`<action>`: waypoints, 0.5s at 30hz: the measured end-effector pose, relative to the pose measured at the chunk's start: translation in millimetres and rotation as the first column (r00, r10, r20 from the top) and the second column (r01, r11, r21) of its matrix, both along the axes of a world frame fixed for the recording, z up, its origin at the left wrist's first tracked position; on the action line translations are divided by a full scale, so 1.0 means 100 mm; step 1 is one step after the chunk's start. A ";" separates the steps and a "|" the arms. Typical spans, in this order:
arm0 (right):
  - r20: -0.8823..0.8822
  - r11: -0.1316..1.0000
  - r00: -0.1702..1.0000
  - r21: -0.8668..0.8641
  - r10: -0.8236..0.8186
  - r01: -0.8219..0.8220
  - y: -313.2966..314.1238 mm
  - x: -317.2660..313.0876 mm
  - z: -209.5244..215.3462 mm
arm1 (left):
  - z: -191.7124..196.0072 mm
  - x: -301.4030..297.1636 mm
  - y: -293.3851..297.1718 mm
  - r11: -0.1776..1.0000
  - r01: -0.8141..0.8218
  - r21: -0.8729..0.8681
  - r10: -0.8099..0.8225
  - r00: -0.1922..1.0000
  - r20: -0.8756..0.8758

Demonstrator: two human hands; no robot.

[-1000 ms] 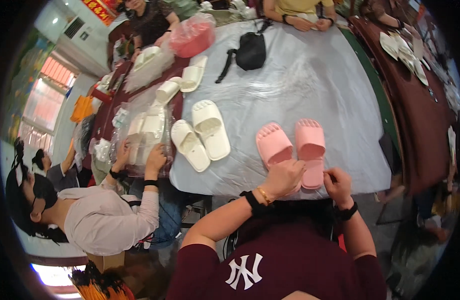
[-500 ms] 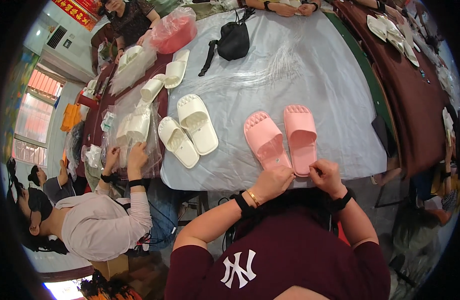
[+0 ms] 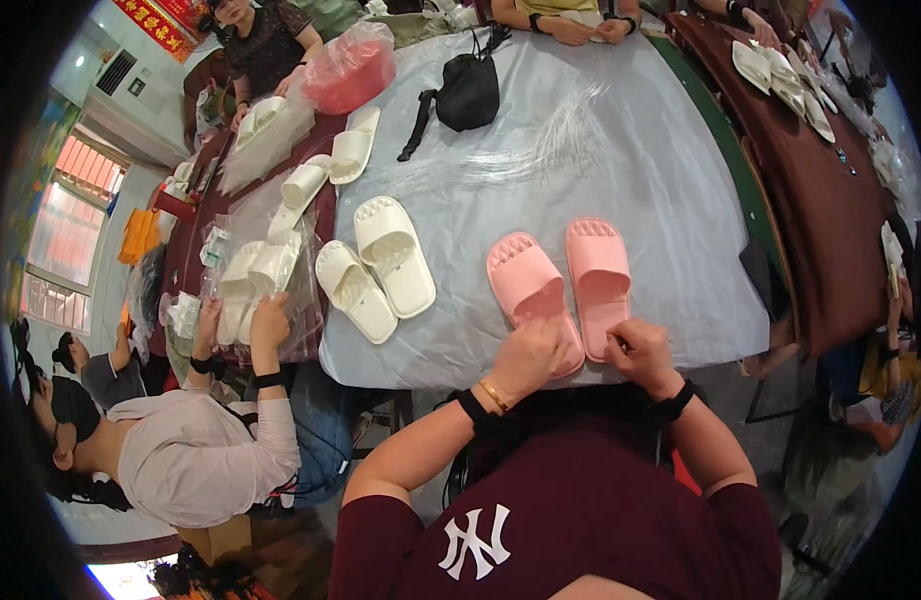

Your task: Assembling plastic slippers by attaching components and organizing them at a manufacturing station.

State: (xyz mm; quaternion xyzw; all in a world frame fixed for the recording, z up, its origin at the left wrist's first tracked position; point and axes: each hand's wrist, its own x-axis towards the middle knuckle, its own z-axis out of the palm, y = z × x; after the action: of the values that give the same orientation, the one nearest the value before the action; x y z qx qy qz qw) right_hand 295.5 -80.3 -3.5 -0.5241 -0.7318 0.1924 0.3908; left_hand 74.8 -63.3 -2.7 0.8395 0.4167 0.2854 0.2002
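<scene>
The pair of pink slippers (image 3: 565, 285) now lies flat side by side, no longer with its right slipper lifted at the near table edge. Left hand (image 3: 525, 355) now rests on the left slipper's heel; right hand (image 3: 640, 350) pinches the right slipper's heel.

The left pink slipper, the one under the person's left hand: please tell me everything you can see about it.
The left pink slipper is a slide sandal in pale pink, looking like soft moulded foam or rubber. It has a wide closed strap with a ridged, scalloped front edge and a smooth footbed. It lies sole down on the grey plastic sheet near the table's front edge, toe pointing away, angled slightly left. Its partner lies close beside it on the right. The left hand covers its heel end.
</scene>
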 end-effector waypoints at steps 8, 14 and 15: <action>0.143 0.999 0.989 0.037 -0.041 0.036 0.30 -0.35 -0.02 | 0.02 -0.33 0.16 0.952 -0.299 -0.056 0.305 0.937 0.174; 0.128 0.997 0.991 0.069 -0.038 0.029 0.33 -0.31 0.08 | -0.31 -0.66 0.86 0.738 -0.540 -0.405 0.646 0.738 0.194; 0.091 0.998 0.996 0.064 -0.021 0.015 0.33 -0.29 0.13 | -0.44 -0.75 0.99 0.744 -0.531 -0.405 0.640 0.741 0.204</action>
State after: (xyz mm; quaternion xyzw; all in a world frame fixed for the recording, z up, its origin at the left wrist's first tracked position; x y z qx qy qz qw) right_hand 266.0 -46.8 9.1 -0.5262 -0.7500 0.1414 0.3749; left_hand 0.2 35.2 -47.0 0.5580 0.6635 0.3987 0.2991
